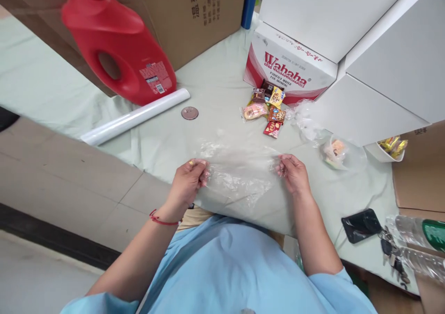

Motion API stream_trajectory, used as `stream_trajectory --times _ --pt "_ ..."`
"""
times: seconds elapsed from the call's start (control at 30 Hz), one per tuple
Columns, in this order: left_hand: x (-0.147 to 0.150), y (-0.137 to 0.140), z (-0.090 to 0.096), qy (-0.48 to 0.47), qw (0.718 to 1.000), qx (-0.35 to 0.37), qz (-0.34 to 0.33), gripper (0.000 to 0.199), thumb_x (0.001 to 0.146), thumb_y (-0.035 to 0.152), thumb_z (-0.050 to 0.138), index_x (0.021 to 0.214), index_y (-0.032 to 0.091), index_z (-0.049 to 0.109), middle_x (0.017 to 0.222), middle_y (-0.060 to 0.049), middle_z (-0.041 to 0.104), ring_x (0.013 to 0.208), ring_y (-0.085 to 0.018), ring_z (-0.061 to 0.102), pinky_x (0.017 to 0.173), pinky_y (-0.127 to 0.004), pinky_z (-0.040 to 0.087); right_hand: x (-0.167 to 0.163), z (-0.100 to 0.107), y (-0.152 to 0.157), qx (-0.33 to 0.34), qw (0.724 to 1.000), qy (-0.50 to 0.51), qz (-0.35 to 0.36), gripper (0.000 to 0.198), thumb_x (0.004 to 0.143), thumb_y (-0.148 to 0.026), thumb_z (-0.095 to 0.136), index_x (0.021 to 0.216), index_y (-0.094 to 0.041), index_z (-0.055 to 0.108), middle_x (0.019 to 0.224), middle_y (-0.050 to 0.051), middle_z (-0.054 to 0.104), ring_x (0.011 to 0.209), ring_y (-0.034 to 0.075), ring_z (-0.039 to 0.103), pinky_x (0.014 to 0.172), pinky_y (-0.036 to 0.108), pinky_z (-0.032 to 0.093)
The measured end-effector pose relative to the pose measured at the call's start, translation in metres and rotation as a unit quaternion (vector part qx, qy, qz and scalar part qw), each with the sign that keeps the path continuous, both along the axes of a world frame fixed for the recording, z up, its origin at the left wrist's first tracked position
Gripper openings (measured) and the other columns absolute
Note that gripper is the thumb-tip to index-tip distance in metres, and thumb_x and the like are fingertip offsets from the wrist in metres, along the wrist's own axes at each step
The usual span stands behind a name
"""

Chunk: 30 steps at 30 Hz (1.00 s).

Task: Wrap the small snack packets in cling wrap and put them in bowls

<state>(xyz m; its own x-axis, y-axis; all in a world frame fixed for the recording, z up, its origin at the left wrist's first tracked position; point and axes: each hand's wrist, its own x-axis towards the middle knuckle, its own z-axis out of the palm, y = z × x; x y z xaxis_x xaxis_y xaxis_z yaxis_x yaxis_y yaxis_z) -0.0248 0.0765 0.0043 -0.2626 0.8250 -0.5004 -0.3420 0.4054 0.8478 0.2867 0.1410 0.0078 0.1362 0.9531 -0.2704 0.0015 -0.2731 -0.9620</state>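
Observation:
A clear plastic bag [239,170] is stretched flat between my two hands, just over the pale green cloth. My left hand [191,177] pinches its left edge, fingers closed. At the other side my right hand [292,169] grips the right edge between thumb and fingers. Beyond the bag lies a small pile of wrapped snacks [267,105], among them red, yellow, brown and pink packets. Right of the pile is a crumpled clear plastic bag [308,119]. Farther right, another clear bag [335,151] has something pinkish-orange inside.
A red jug [121,40] and a white roll [135,117] stand at the left, near a round brown disc [189,113]. A Wahaha carton [292,63] is at the back. On the right are a white bowl [382,152], black pouch [361,226], keys [392,253] and bottles [413,230].

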Motion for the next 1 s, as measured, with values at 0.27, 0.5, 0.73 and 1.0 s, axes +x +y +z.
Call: stream_trajectory --times 0.27,0.5,0.73,1.0 --pt "-0.01 0.036 -0.011 0.152 0.977 0.073 0.132 0.038 0.069 0.023 0.079 0.1 0.021 0.056 0.097 -0.001 0.065 0.086 -0.015 0.07 0.072 -0.026 0.056 0.03 -0.012 -0.05 -0.023 0.993 -0.012 -0.118 0.05 0.069 -0.06 0.088 0.089 -0.019 0.07 0.061 -0.006 0.057 0.054 0.014 0.062 0.048 0.024 0.046" --pt "0.056 0.018 0.015 0.488 0.816 0.295 -0.088 0.013 0.1 0.026 0.055 0.105 0.023 0.066 0.114 -0.009 0.071 0.113 -0.024 0.068 0.102 -0.044 0.056 0.022 -0.019 -0.087 0.035 0.985 -0.071 -0.153 0.047 0.085 -0.06 0.078 0.105 -0.019 0.068 0.071 -0.004 0.068 0.065 0.016 0.068 0.066 0.031 0.055" --pt "0.069 0.011 -0.026 0.572 0.688 0.267 -0.359 0.047 0.1 0.032 0.059 0.145 0.017 0.061 0.168 -0.021 0.045 0.159 -0.038 0.039 0.131 -0.065 0.025 0.042 -0.02 -0.091 0.056 0.969 -0.09 -0.222 0.048 0.082 -0.059 0.079 0.106 -0.021 0.065 0.081 -0.001 0.07 0.071 0.018 0.07 0.067 0.032 0.057" --pt "-0.016 0.04 -0.023 0.461 0.673 0.337 -0.47 0.061 0.097 0.032 0.058 0.157 0.028 0.051 0.173 -0.01 0.041 0.163 -0.033 0.034 0.132 -0.061 0.028 0.113 0.002 -0.108 -0.092 0.978 -0.186 0.002 0.066 0.073 -0.07 0.084 0.113 -0.018 0.073 0.085 0.006 0.074 0.073 0.022 0.072 0.061 0.034 0.059"
